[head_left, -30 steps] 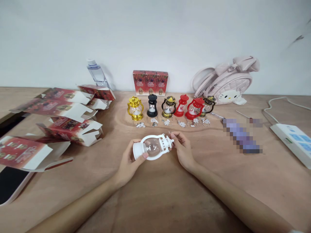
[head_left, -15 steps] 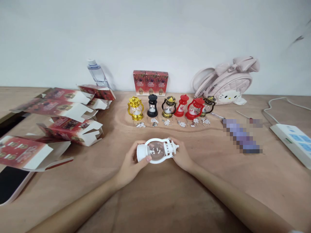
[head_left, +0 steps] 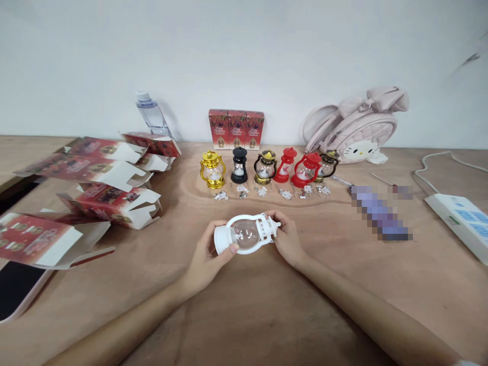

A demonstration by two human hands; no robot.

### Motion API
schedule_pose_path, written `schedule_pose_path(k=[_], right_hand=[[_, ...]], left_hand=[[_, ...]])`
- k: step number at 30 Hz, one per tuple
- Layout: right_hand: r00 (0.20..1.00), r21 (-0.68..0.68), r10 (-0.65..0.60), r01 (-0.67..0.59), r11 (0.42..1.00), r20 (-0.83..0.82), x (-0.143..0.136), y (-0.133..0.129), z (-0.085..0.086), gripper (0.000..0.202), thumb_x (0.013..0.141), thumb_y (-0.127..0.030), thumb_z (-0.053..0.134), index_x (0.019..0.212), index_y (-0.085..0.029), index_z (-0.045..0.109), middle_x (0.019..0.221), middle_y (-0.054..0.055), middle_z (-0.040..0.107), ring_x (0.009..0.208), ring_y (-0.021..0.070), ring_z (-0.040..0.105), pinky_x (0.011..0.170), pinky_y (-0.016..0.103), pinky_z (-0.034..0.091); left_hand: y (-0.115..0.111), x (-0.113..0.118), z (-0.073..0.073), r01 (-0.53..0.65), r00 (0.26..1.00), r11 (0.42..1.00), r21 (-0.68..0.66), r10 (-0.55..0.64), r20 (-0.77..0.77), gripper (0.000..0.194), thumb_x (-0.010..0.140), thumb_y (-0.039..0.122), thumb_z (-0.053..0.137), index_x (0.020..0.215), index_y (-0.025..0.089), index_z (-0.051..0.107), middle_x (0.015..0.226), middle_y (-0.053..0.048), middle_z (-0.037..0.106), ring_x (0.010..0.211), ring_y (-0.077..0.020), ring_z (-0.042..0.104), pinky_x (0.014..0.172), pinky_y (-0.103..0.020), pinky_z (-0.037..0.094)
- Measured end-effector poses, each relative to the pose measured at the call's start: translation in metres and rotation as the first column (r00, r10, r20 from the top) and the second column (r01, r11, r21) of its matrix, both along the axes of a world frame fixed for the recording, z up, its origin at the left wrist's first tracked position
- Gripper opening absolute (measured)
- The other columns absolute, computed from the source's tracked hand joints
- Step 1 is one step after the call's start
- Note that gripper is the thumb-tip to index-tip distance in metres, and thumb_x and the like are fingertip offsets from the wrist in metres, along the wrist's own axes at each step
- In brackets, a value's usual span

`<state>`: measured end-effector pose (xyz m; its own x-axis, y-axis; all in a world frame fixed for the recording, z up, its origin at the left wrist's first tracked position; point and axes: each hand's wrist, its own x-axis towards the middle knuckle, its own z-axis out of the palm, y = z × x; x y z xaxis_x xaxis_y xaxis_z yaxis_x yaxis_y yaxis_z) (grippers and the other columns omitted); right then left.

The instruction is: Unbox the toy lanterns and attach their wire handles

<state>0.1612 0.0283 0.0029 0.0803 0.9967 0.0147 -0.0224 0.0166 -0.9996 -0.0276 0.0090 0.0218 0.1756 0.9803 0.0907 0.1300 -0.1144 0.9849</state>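
A white lantern (head_left: 247,235) with a clear globe lies sideways between my two hands, its base to the left and its pointed cap to the right. My left hand (head_left: 208,259) is closed round the base, with the thumb on the near side. At the cap end, my right hand (head_left: 287,239) grips the top with its fingers. Behind them stand a gold lantern (head_left: 213,170), a black lantern (head_left: 239,166), red lanterns (head_left: 306,170) and bronze lanterns (head_left: 265,168) in a row, with small metal and white pieces (head_left: 261,191) in front.
Opened red boxes (head_left: 107,152) and a dark phone-like device (head_left: 19,287) lie left. Three upright red boxes (head_left: 237,129), a bottle (head_left: 152,116) and a pink bag (head_left: 358,132) are by the wall. At right are a power strip (head_left: 463,218), a screwdriver (head_left: 385,180) and a blurred purple item (head_left: 379,213).
My right hand has shifted slightly at the lantern's cap, and its fingers show more clearly. The lantern's cap end has tipped up a little; my left hand keeps its hold.
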Motion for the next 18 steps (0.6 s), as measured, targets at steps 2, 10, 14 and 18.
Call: schedule_pose_path(k=[2, 10, 14, 18], right_hand=[[1.0, -0.002, -0.009, 0.009, 1.0, -0.006, 0.0001, 0.0004, -0.0007, 0.016, 0.074, -0.034, 0.059, 0.073, -0.019, 0.062, 0.058, -0.004, 0.057, 0.051, 0.01, 0.047, 0.05, 0.022, 0.038], [0.998, 0.025, -0.051, 0.052, 0.998, -0.035, 0.0009, 0.0034, -0.006, 0.022, 0.078, -0.041, 0.059, 0.073, -0.02, 0.056, 0.057, -0.005, 0.052, 0.047, 0.0082, 0.043, 0.046, 0.022, 0.035], [1.0, 0.063, -0.022, 0.023, 0.998, -0.02, 0.0009, 0.0034, -0.0065, 0.025, 0.08, -0.043, 0.059, 0.072, -0.02, 0.055, 0.058, -0.005, 0.052, 0.047, 0.0075, 0.043, 0.045, 0.021, 0.034], [0.999, 0.079, 0.006, -0.002, 0.997, -0.046, 0.0022, 0.0029, -0.0067, 0.026, 0.08, -0.044, 0.062, 0.073, -0.019, 0.057, 0.057, -0.006, 0.052, 0.045, 0.0067, 0.042, 0.045, 0.021, 0.034]], left_hand=[[0.0, -0.0002, -0.0003, -0.011, 1.0, 1.0, 0.002, 0.011, -0.016, 0.034, 0.071, 0.035, 0.066, 0.096, 0.019, 0.05, 0.081, -0.001, 0.06, 0.069, -0.0141, 0.054, 0.062, -0.024, 0.047], [0.0001, 0.0002, 0.0006, -0.072, 0.993, 0.997, -0.034, 0.068, -0.092, 0.033, 0.071, 0.038, 0.063, 0.094, 0.019, 0.05, 0.077, 0.001, 0.059, 0.067, -0.0137, 0.053, 0.06, -0.023, 0.045], [0.0012, 0.0022, 0.0039, -0.105, 0.991, 0.993, -0.053, 0.1, -0.087, 0.033, 0.069, 0.038, 0.064, 0.092, 0.018, 0.051, 0.077, 0.001, 0.059, 0.069, -0.014, 0.055, 0.062, -0.024, 0.045], [0.0038, 0.0001, -0.001, -0.125, 0.992, 0.989, -0.082, 0.124, -0.012, 0.032, 0.072, 0.04, 0.065, 0.091, 0.018, 0.051, 0.067, 0.004, 0.055, 0.058, -0.0107, 0.05, 0.054, -0.021, 0.041]])
